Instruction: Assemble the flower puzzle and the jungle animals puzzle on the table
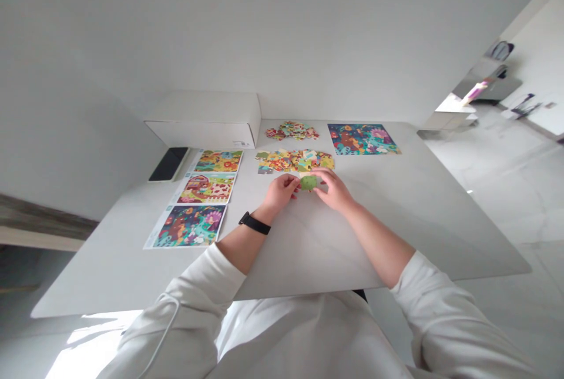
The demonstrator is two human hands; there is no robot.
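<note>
A green puzzle piece [308, 183] is held just above the table, between my two hands. My left hand [281, 192] pinches its left edge with thumb and fingertips. My right hand [335, 192] curves around the right side, fingers at the top edge and thumb at the lower edge. Right behind my fingers lies a loose pile of yellow, green and orange puzzle pieces [293, 161]. Farther back is a second pile of red and green pieces [291, 130].
On the left lie three picture sheets: a lion scene [219, 161], a barn scene [206, 187] and a dark forest scene [191, 226]. Behind them are a black phone-like slab [169, 164] and a white box [200, 133]. An assembled-looking forest picture [365, 139] lies back right on the table [423, 214].
</note>
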